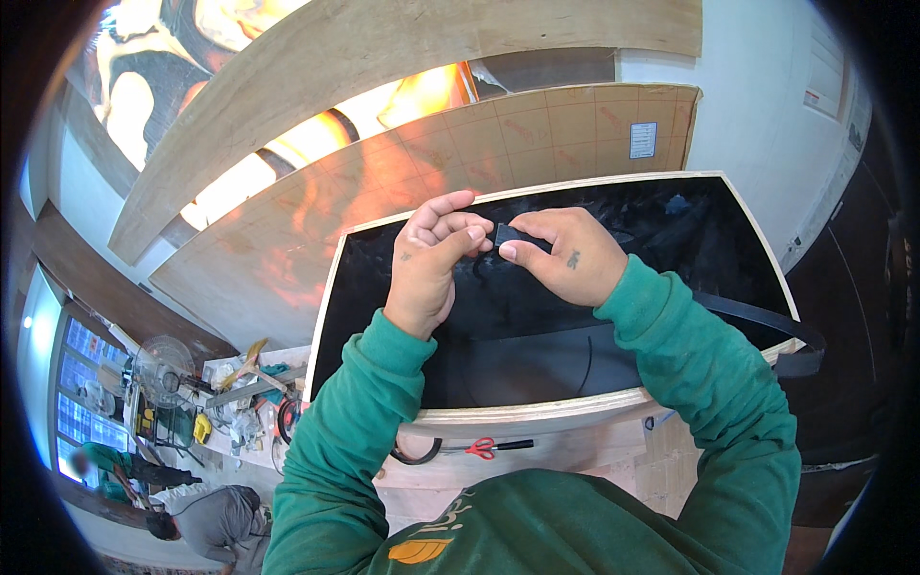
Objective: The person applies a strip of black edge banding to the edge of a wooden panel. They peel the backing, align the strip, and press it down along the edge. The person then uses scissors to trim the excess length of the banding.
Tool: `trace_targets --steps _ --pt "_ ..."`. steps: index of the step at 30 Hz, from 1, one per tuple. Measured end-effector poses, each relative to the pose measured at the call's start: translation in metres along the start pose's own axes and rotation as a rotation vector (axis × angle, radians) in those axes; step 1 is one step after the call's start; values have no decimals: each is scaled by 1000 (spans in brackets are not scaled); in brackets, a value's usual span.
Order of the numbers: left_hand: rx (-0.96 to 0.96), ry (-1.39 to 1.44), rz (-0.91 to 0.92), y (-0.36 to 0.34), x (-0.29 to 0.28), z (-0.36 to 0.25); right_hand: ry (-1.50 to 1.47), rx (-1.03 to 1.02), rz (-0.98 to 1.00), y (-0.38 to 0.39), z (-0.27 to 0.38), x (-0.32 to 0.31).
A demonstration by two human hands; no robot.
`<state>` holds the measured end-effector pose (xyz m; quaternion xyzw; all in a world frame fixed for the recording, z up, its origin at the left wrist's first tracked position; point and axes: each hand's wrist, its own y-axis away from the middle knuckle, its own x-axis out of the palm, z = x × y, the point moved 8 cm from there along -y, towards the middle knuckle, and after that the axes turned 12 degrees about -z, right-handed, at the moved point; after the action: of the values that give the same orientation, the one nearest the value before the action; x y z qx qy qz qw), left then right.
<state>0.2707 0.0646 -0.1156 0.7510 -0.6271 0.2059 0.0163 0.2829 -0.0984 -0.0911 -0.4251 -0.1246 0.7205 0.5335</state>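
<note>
A big tan sheet with thin red grid lines (537, 144) is seen at the back, leaned upright, perhaps so that it is kept out of the way. In front of it, a big shiny black panel with pale plywood edges (508, 374) is laid with its black side up, within easy reach of both hands. A long, flat, black bendy strip (747, 310) is draped over the panel's right side, where its loop hangs past the edge, likely because it is too long to be kept straight. A small black flat end piece (505, 235) is held up above the middle of the panel. It is pinched by the right hand (570, 254), its grip closed with thumb and finger pressed on it, maybe so that it can be kept steady and seen well. The left hand (426, 259) is brought up close to its tip, with thumb and finger nearly together. Below the panel's near edge, red-handled scissors (484, 448) are left near the body.

Part of the strip is hidden by the right arm, so whether it is joined to the end piece is not clear. Whether anything is caught in the left grip cannot be made out.
</note>
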Motion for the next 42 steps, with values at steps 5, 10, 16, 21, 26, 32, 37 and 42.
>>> trace_targets --steps 5,10,16,21,26,32,37,42 --pt "19 -26 2 2 1 -1 5 40 61 0 0 4" --pt "26 -252 13 10 11 -4 -13 25 64 1 1 6" --pt "103 -393 -65 4 1 1 133 -137 42 6 7 10" --pt "-41 -128 -63 -7 -9 15 22 -82 31 4 3 14" --pt "-71 62 61 -7 -8 15 -78 76 103 2 3 16" --pt "-57 178 19 0 1 5 -175 93 82 2 -3 19" --pt "-6 181 36 0 2 4 -248 113 72 4 -6 23" --pt "7 180 27 2 3 3 -254 97 59 5 -4 24"
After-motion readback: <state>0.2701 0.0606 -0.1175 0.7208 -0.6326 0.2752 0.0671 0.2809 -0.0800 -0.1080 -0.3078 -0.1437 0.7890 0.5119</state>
